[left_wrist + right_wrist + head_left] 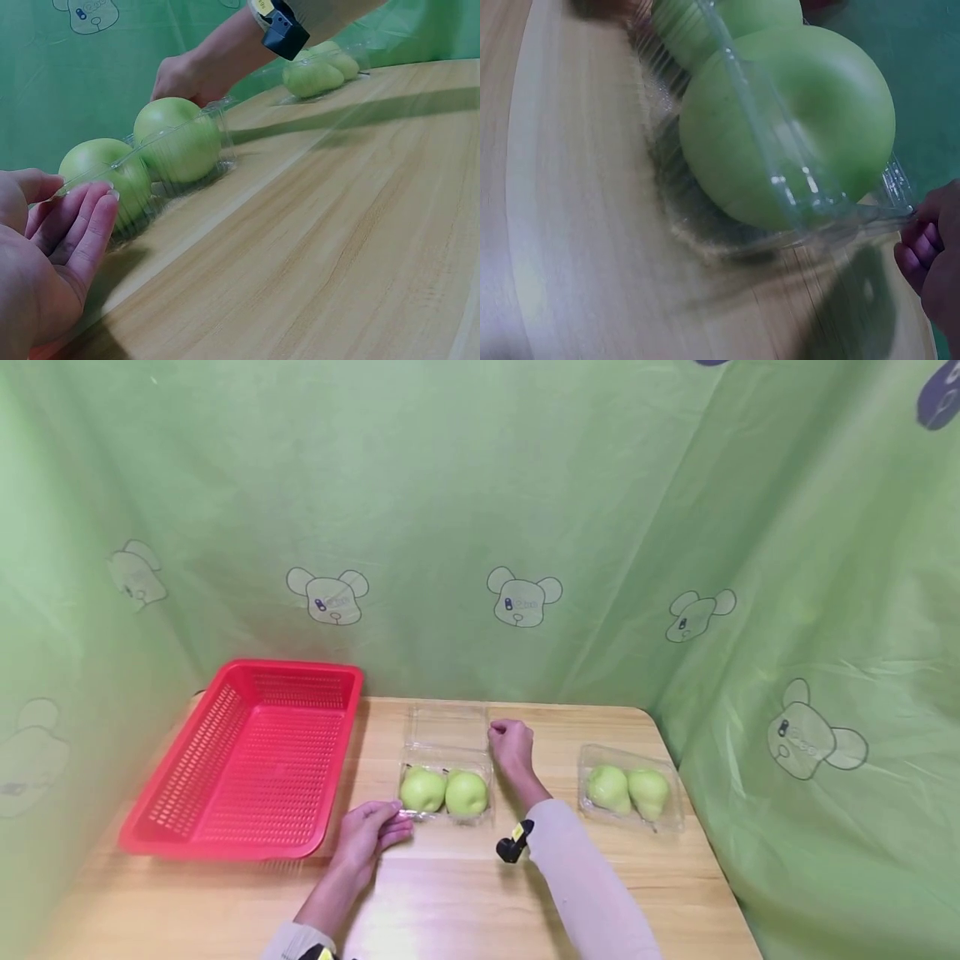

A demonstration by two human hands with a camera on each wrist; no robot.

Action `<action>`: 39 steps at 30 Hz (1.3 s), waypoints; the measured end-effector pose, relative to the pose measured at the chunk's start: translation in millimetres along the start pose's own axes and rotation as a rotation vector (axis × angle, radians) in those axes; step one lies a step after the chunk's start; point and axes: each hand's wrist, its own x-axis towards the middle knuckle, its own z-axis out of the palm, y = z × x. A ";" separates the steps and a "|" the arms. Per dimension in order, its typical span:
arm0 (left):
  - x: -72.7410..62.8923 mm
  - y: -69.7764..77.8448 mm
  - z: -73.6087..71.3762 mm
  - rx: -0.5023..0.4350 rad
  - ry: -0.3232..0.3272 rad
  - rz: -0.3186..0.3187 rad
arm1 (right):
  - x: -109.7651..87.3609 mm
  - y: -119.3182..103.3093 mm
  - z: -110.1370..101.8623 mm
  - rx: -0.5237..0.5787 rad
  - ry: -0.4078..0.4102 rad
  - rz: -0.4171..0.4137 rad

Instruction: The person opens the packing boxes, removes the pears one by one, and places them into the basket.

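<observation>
A clear plastic clamshell box (492, 781) lies on the table with two green apples (423, 791) side by side in its base. Its transparent lid (447, 727) is folded back, away from me. My left hand (369, 835) pinches the box's near left rim between thumb and fingers, as the left wrist view shows beside the apples (177, 139). At the lid's right edge, my right hand (512, 747) has curled fingers. In the right wrist view, that hand (939, 259) pinches the clear plastic edge beyond the nearer apple (787, 127).
To the left stands a red perforated plastic basket (273, 768). Another clear box (678, 814) with two green pears (609, 787) sits at the right of the wooden table (442, 893). Green curtains (450, 485) with mouse-head prints hang behind and on both sides.
</observation>
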 end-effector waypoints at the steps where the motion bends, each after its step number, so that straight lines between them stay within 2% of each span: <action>1: -0.3 -0.3 -0.1 0.002 0.000 -0.001 | 0.3 1.2 0.5 -0.002 -0.003 0.007; 11: -0.6 -0.7 0.0 0.003 0.005 0.000 | 1.4 8.1 4.1 -0.015 0.013 0.049; 22: -3.6 -1.3 3.8 0.003 0.028 0.023 | -3.3 12.7 2.2 0.042 0.004 0.040; 25: -3.5 -1.1 4.4 0.005 0.035 0.028 | -4.5 15.8 -1.0 0.029 0.010 0.021; 28: -3.7 -0.6 5.5 0.013 0.038 0.031 | -7.2 18.9 -5.2 0.031 -0.010 0.016; 32: -4.6 -0.4 6.4 0.020 0.048 0.030 | -13.8 22.7 -9.9 0.048 -0.080 0.026; 39: -3.3 -1.6 7.6 0.025 0.057 0.036 | -28.1 30.2 -15.5 0.024 -0.113 -0.049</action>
